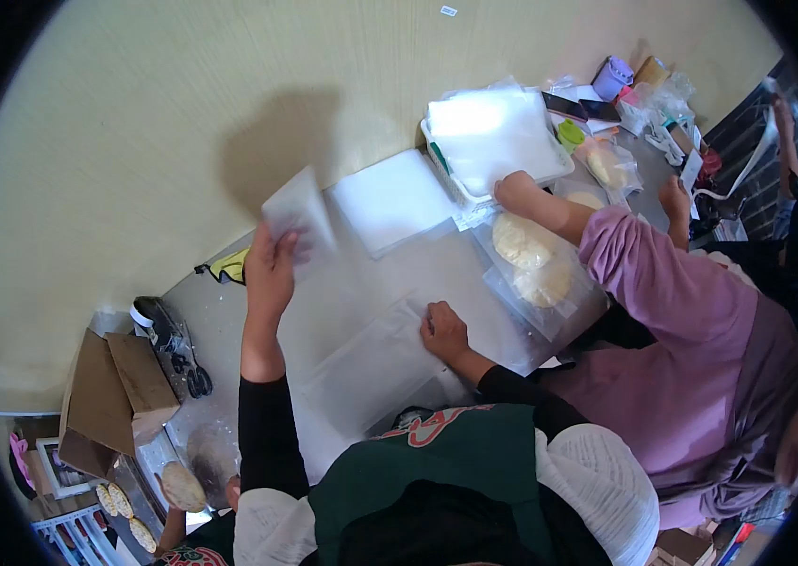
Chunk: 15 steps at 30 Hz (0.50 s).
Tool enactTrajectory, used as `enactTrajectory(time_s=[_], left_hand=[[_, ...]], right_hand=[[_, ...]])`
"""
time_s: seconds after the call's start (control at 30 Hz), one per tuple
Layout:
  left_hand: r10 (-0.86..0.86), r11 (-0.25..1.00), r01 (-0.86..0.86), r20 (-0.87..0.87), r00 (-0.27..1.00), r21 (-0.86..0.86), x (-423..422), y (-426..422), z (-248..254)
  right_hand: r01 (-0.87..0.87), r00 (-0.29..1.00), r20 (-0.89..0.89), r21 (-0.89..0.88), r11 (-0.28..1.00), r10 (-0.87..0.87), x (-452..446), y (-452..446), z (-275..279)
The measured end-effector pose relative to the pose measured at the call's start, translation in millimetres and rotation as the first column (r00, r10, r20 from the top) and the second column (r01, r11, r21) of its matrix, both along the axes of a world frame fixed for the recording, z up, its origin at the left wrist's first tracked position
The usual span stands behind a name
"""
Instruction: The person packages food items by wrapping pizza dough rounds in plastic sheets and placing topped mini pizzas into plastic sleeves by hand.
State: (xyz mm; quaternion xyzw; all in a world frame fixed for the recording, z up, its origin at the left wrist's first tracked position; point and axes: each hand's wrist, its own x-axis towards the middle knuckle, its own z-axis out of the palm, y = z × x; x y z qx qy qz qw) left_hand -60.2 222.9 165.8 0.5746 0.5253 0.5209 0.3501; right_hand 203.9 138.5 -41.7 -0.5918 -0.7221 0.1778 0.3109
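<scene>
My left hand [272,274] is raised over the table's left side, its fingers closed on a translucent plastic sheet [303,209] that is folded or bunched. Lower and to the right, my right hand [443,332] has its fingers curled at the top edge of a clear plastic bag [371,363] lying flat on the table. Behind them lies a stack of white sheets [394,200]. Right of my right hand, clear bags hold pale round flatbreads [542,281]. What exactly the right fingertips pinch is partly hidden.
A co-worker's hand [517,193], in a pink sleeve, is at a white basket [564,168] of sheets. Phones [564,106] and a purple cup [614,77] stand beyond. At left are a cardboard box [102,401], scissors [197,377] and another person holding a flatbread [182,485].
</scene>
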Motion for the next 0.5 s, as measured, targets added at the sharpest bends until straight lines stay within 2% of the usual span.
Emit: enactTrajectory(time_s=[0.1,0.17,0.27,0.33,0.37,0.5], left_hand=[[-0.272,0.960,0.280,0.189,0.943,-0.016,46,37,47],[-0.427,0.897,0.442,0.303,0.852,0.020,76,65,69],[-0.455,0.890,0.411,0.396,0.797,0.195,126,109,85],[-0.461,0.883,0.426,0.548,0.698,0.200,153,141,79],[-0.455,0.880,0.432,0.620,0.640,0.200,165,155,72],[-0.358,0.892,0.450,0.663,0.658,0.035,205,198,26]], right_hand=[[-0.016,0.999,-0.028,0.019,1.000,0.017,1,3,8],[-0.026,0.999,-0.036,0.017,1.000,0.027,2,4,6],[-0.027,0.997,-0.073,0.037,0.999,0.029,4,6,5],[-0.024,0.995,-0.098,0.045,0.999,0.028,5,6,6],[-0.023,0.994,-0.110,0.049,0.999,0.028,5,6,7],[-0.045,0.991,-0.126,0.032,0.998,0.049,10,8,11]])
